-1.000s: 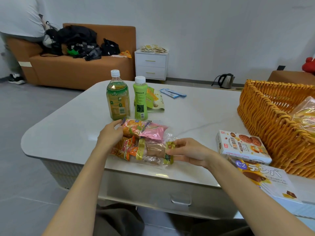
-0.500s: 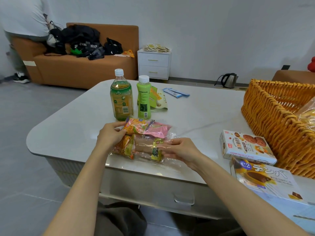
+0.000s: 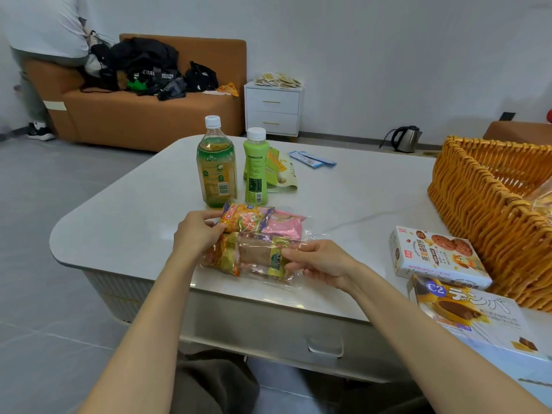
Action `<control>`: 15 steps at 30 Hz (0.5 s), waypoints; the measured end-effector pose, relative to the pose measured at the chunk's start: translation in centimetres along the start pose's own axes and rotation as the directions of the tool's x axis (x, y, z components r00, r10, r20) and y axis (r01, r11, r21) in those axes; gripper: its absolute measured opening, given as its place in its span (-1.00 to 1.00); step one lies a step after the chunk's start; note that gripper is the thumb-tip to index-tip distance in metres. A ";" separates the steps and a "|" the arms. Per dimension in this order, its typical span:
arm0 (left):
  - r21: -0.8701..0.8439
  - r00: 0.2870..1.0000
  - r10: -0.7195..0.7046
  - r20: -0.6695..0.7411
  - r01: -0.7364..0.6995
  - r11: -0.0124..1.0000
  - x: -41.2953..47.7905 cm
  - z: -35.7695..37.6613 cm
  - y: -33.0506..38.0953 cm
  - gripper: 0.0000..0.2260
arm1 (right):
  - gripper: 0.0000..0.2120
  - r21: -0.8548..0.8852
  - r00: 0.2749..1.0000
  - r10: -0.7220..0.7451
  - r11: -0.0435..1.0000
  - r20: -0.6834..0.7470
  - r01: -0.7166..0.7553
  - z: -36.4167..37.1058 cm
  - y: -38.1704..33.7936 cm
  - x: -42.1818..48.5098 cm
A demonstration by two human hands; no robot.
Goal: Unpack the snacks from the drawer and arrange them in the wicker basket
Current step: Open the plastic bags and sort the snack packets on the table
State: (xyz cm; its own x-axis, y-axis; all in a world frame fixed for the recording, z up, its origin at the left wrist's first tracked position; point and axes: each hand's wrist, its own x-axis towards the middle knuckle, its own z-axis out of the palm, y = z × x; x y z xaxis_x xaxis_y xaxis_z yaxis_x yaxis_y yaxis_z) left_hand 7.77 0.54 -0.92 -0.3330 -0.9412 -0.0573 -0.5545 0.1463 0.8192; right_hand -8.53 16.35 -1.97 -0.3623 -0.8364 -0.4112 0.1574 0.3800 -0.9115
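A heap of small snack packets (image 3: 254,246) in clear and coloured wrappers lies on the white table (image 3: 134,210) near its front edge. My left hand (image 3: 197,234) grips the heap's left end, fingers on an orange packet (image 3: 243,219). My right hand (image 3: 319,258) pinches the right end of a clear-wrapped brown cake packet. The wicker basket (image 3: 484,204) stands at the right with a clear bag in it. The table's drawer (image 3: 322,342) below my arms is closed.
Two bottles, a tea bottle (image 3: 216,165) and a green one (image 3: 256,168), stand just behind the heap. A cookie box (image 3: 436,255) and a larger C2 box (image 3: 475,315) lie beside the basket. Flat packets (image 3: 310,159) lie further back. A person stands by the sofa (image 3: 143,115) far left.
My right hand has slid the clear cake packet leftward, closer to the left hand. The left hand stays on the heap's left end. The view has shifted a little.
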 end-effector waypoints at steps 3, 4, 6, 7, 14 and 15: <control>-0.005 1.000 0.005 0.001 -0.005 1.000 0.0 0.1 0.0 -0.71 | -0.81 -0.067 0.992 -0.082 0.995 -0.100 0.075 1.8 0.0 0.2; 0.006 1.000 0.010 -0.002 -0.010 1.000 0.0 0.1 0.1 -0.70 | -0.81 -0.050 0.988 -0.092 0.995 -0.122 0.086 2.3 0.0 0.3; 0.041 1.000 0.019 -0.004 -0.019 0.999 -0.1 0.3 0.2 -0.69 | -0.81 -0.038 0.984 -0.104 0.994 -0.148 0.099 2.7 0.0 0.5; 0.065 1.000 0.027 -0.003 -0.027 0.998 -0.2 0.4 0.3 -0.68 | -0.79 -0.061 0.982 -0.114 0.993 -0.151 0.106 2.7 0.1 0.6; 0.208 0.962 0.270 -0.045 -0.255 0.944 -1.4 2.1 1.4 -0.61 | -0.93 -0.108 0.995 -0.082 0.991 -0.053 0.076 -1.5 -0.8 -0.7; 0.192 0.951 0.309 -0.029 -0.298 0.935 -1.5 2.4 1.7 -0.61 | -0.95 -0.124 0.992 -0.101 0.988 -0.076 0.091 -2.4 -1.1 -0.9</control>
State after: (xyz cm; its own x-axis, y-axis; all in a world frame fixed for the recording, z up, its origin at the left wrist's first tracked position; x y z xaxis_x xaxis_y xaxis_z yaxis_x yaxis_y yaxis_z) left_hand 5.50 2.95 -0.84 -0.4659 -0.8582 0.2154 -0.5656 0.4761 0.6734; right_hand -10.56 17.65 -0.58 -0.4449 -0.8382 -0.3153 0.0088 0.3480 -0.9375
